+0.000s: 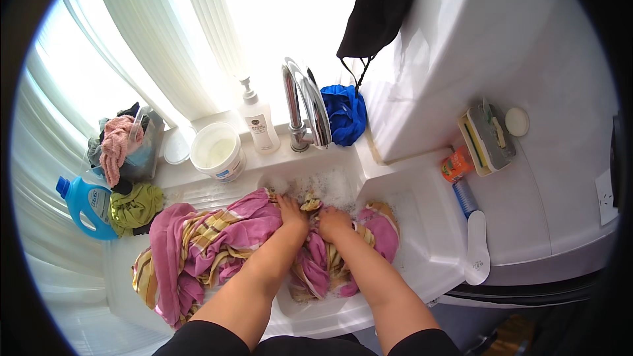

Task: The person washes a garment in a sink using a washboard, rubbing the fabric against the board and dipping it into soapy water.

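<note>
Reaching into a white sink (425, 250), draped with a pink, yellow-striped cloth (175, 244) from left drainboard (120, 270) across the sudsy basin (330, 181), before a chrome faucet (319, 115). Touching the cloth with both hands, left hand (291, 213) near right hand (335, 225); cannot tell whether gripping.

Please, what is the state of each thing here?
Sink: sudsy
Pink-and-yellow cloth: bunched, partly in sink
Left grip: on cloth, closure unclear
Right grip: on cloth, closure unclear
White tub: open
Blue detergent bottle: capped
Pump bottle: upright
Faucet: no flow visible
Blue cloth: crumpled
Black fabric item: hanging
</note>
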Action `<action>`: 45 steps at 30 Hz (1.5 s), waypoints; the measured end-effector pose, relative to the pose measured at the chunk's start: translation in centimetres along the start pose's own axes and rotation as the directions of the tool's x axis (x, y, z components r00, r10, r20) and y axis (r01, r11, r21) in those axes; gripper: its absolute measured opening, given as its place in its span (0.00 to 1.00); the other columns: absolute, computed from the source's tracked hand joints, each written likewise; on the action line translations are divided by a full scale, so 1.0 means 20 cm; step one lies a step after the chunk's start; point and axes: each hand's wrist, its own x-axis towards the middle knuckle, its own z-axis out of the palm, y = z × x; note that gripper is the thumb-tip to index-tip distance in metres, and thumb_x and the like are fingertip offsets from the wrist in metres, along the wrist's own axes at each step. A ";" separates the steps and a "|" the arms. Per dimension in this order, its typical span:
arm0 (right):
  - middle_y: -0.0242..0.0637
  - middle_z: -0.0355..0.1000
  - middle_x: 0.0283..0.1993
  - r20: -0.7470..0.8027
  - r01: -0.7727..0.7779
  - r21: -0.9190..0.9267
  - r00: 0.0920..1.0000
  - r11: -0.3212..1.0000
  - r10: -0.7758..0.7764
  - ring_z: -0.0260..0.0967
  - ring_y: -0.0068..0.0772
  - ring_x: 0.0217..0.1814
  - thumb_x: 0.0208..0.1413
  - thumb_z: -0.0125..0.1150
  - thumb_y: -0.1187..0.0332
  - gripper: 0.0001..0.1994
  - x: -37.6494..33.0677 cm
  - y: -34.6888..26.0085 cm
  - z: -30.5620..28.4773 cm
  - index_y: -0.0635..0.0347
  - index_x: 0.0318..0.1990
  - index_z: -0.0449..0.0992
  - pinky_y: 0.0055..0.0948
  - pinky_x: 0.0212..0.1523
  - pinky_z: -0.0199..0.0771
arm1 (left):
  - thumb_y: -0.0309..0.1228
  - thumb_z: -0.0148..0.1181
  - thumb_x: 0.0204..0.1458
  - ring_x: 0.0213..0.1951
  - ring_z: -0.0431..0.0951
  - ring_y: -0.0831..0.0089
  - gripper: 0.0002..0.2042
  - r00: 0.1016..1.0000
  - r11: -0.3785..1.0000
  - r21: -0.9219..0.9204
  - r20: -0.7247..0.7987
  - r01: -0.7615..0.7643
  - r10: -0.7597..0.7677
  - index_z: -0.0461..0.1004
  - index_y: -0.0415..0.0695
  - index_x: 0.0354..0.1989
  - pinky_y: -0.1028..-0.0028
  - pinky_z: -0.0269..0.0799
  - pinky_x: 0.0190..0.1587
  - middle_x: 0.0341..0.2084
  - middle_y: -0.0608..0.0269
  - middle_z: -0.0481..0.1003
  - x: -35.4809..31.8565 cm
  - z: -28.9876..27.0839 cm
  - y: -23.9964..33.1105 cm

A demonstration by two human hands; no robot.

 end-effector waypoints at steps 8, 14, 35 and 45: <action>0.57 0.69 0.59 -0.133 -0.007 0.344 0.990 0.939 0.056 0.69 0.54 0.60 0.51 0.59 0.59 0.30 0.28 0.10 0.13 0.63 0.61 0.67 0.44 0.60 0.69 | 0.53 0.53 0.54 0.72 0.44 0.43 0.36 0.971 1.000 -0.018 -0.238 0.022 -0.026 0.59 0.50 0.69 0.30 0.26 0.65 0.70 0.49 0.55 0.02 0.00 -0.04; 0.57 0.74 0.51 -0.212 -0.077 0.496 0.955 0.865 0.206 0.72 0.56 0.55 0.35 0.69 0.55 0.35 0.05 0.13 -0.08 0.65 0.54 0.74 0.40 0.56 0.72 | 0.67 0.71 0.21 0.68 0.56 0.46 0.57 0.885 0.978 -0.200 -0.463 -0.065 -0.036 0.65 0.48 0.65 0.35 0.45 0.65 0.65 0.47 0.61 -0.56 -0.16 -0.51; 0.32 0.76 0.44 -0.475 0.462 0.871 0.879 -0.169 -0.044 0.73 0.22 0.43 0.51 0.63 0.78 0.17 -0.77 -0.80 -0.31 0.66 0.51 0.75 0.23 0.47 0.73 | 0.36 0.71 0.40 0.37 0.80 0.55 0.18 0.658 0.801 -0.557 -0.691 -0.219 -0.301 0.82 0.51 0.42 0.60 0.75 0.42 0.31 0.56 0.79 -1.62 0.65 -1.52; 0.36 0.77 0.41 -0.357 0.378 0.926 0.853 0.023 0.381 0.74 0.25 0.39 0.49 0.69 0.73 0.18 -0.27 -0.61 -0.01 0.70 0.48 0.75 0.23 0.41 0.73 | 0.33 0.62 0.34 0.59 0.66 0.49 0.29 0.576 0.853 -0.501 -0.744 -0.146 -0.338 0.75 0.44 0.52 0.49 0.58 0.60 0.55 0.47 0.70 -1.32 0.60 -1.34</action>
